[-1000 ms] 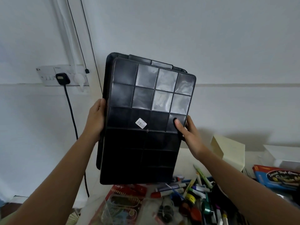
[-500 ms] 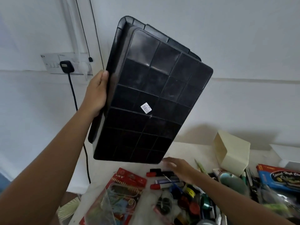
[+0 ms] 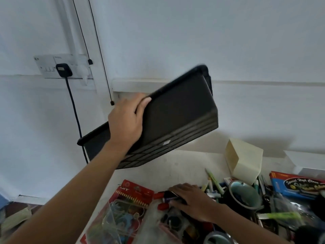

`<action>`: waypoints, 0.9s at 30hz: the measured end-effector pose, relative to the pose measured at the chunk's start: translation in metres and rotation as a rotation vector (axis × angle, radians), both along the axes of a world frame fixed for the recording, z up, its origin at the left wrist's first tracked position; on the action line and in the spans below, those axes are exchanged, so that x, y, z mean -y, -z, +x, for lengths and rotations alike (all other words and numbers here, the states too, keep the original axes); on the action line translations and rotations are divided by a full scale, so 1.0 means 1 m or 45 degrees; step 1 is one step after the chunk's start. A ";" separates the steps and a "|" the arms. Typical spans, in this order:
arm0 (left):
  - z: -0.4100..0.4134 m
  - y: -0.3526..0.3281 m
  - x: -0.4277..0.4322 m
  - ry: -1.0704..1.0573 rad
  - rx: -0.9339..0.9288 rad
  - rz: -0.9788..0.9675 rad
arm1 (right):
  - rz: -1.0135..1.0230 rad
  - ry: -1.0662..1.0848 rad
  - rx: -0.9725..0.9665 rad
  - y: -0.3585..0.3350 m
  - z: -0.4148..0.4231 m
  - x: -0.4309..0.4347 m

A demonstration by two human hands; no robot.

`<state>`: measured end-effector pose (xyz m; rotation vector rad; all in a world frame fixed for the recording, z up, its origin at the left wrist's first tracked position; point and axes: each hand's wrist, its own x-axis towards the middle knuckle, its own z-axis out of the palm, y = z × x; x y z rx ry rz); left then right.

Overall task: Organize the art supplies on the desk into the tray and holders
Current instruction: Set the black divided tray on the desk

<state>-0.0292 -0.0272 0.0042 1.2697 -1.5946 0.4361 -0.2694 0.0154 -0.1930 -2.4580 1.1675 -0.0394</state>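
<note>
My left hand (image 3: 125,123) grips the rim of a black plastic tray (image 3: 177,113) and holds it tilted in the air above the back of the desk, its ribbed underside toward me. My right hand (image 3: 190,199) lies low on the pile of markers (image 3: 162,196), fingers curled over red-capped and dark ones. A cream holder (image 3: 244,162) lies tipped on its side at the back right. A dark mug (image 3: 245,195) with a teal inside stands right of my right hand.
A red coloured-pencil pack (image 3: 135,194) and a clear box of clips (image 3: 114,221) lie at the desk's front left. A blue box (image 3: 297,186) sits far right. A black plug and cable (image 3: 64,70) hang on the wall at left.
My left hand has swung the tray down and flatter, from nearly upright to a low tilt. My right hand, off the tray since half a second ago, has settled on the markers.
</note>
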 end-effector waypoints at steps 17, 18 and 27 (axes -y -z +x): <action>-0.014 0.092 -0.005 0.010 0.662 -0.121 | -0.149 -0.034 0.158 -0.001 -0.020 -0.026; -0.017 0.090 -0.003 0.007 0.662 -0.105 | -0.145 -0.033 0.160 -0.001 -0.019 -0.026; -0.009 0.132 -0.019 0.122 0.718 0.125 | -0.100 -0.056 0.208 -0.014 -0.023 -0.033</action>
